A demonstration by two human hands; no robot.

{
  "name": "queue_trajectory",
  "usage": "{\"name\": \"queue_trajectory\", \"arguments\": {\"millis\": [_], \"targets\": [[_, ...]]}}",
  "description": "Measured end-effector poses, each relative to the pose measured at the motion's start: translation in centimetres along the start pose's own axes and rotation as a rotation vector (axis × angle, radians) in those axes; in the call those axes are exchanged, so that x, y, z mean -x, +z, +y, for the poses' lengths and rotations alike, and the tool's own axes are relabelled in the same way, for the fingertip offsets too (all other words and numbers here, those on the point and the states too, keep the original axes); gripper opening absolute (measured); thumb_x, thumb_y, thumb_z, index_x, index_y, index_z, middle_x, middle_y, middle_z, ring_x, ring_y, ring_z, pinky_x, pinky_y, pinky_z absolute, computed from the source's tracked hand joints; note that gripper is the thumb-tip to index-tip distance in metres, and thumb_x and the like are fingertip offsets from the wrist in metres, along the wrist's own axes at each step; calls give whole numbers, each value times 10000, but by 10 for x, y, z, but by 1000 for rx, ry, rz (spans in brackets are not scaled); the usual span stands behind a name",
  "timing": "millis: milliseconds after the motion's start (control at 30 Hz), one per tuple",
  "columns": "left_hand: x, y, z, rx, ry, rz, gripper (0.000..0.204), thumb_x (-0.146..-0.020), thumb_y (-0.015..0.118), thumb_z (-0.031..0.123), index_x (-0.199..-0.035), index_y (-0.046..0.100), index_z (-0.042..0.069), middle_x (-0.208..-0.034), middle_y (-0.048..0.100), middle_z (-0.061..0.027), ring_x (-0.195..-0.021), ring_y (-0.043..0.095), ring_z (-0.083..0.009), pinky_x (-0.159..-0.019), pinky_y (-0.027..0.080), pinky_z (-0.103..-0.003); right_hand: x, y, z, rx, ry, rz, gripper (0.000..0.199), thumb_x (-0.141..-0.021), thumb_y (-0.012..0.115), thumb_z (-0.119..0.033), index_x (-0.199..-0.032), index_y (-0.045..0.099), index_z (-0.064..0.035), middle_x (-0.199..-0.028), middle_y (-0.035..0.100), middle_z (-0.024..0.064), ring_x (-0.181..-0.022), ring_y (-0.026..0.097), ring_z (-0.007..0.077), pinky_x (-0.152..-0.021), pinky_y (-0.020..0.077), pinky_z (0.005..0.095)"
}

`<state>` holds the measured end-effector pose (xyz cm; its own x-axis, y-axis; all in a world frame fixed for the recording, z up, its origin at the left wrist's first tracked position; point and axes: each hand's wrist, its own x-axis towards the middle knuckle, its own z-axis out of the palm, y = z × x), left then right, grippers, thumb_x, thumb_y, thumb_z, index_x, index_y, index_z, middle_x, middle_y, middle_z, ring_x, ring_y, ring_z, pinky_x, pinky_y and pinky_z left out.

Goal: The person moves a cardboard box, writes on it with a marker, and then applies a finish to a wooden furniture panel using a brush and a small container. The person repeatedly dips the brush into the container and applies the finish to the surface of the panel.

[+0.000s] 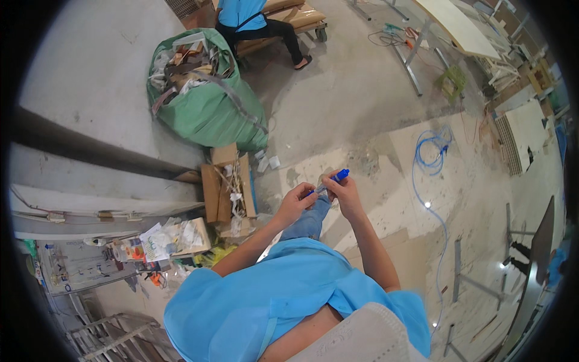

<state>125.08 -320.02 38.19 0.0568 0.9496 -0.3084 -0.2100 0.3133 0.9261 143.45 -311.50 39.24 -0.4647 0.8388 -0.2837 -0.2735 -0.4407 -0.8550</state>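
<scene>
A marker pen with a blue cap [342, 175] is held in front of my body, slanting up to the right. My right hand [342, 194] is closed on it just below the cap. At the pen's lower end, the fingers of my left hand [295, 202] pinch a small blue part. Between the two hands a short stretch of the pale barrel shows. Below the hands are my jeans [306, 222] and the blue shirt [265, 295] I wear.
A green sack [211, 117] full of scrap stands ahead left, with an open cardboard box [215, 187] by it. Beyond, a person in blue [244, 15] sits on a loaded trolley. A coiled blue hose [429, 158] lies on the floor right. A white-topped table [461, 27] stands far right.
</scene>
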Motion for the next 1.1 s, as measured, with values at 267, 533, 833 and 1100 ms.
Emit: {"name": "queue_trajectory", "arguments": {"millis": [267,533,833,1100], "targets": [[-237,34,70,55,-150,-197,266,-1019,670,315,-973,683,53,-750,572,16,-684,507,-88,-606,389,-266,-155,-100,-116,86,-12,182,150,-923,772,-167,-910,665,-63,-663,581,-8,-555,544,80,-476,411,256],[-451,63,149,20,-322,-511,263,-1044,635,340,-994,688,87,-744,556,34,-684,492,-75,-625,380,-253,-296,-182,-191,-195,-152,438,165,-935,742,-159,-868,607,-90,-580,502,-30,-420,445,72,-397,330,247],[-693,-3,220,534,-640,-242,290,-1051,625,394,-973,666,118,-706,549,74,-612,471,-63,-593,381,-236,-553,-386,-333,-557,-296,776,165,-977,707,-191,-864,596,-148,-687,567,-43,-546,499,47,-462,409,210],[-821,-127,301,417,-239,360,203,-1060,616,329,-1078,669,133,-799,583,65,-730,544,-52,-703,452,-247,-830,-360,-497,65,-403,553,145,-973,748,-158,-1074,675,-83,-797,636,-6,-651,600,93,-591,506,255]]}}
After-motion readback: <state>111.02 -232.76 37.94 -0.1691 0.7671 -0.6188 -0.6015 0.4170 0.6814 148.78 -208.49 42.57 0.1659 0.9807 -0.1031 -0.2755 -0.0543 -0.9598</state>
